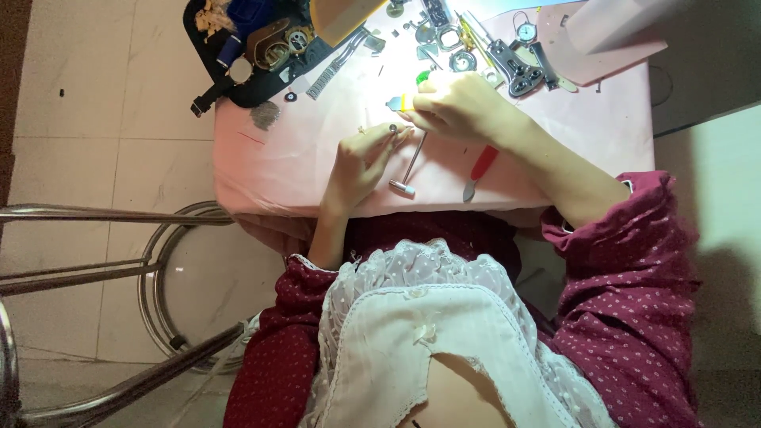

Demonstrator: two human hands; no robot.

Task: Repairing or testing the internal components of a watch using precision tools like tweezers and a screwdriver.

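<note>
White lace collar (412, 317) and maroon dotted sleeves (626, 285) are being seen nearest the head camera, with both forearms being stretched out over a small table (285, 158) draped in pink cloth. A tiny metal part (392, 128) is being pinched at the fingertips of the left hand (361, 162), fingers closed on it just above the cloth. A yellow-handled tool (399, 102) is being gripped by the right hand (456, 107), fingers curled tight around it, its tip being pointed toward the pinched part. A small hammer (408, 168) and a red-handled tool (479, 170) are being left lying on the cloth just beside the hands, untouched. Loose watch parts (460, 47) and a black pouch (254, 55) are being kept at the far edge, well apart from the work. A metal stool (119, 269) is being shown on the tiled floor beside the table. For the fine work, the part is probably best being held low and steady over the cloth under the bright light, wrists being braced on the table, with the tool tip being brought in slowly so nothing small is being flicked away.
</note>
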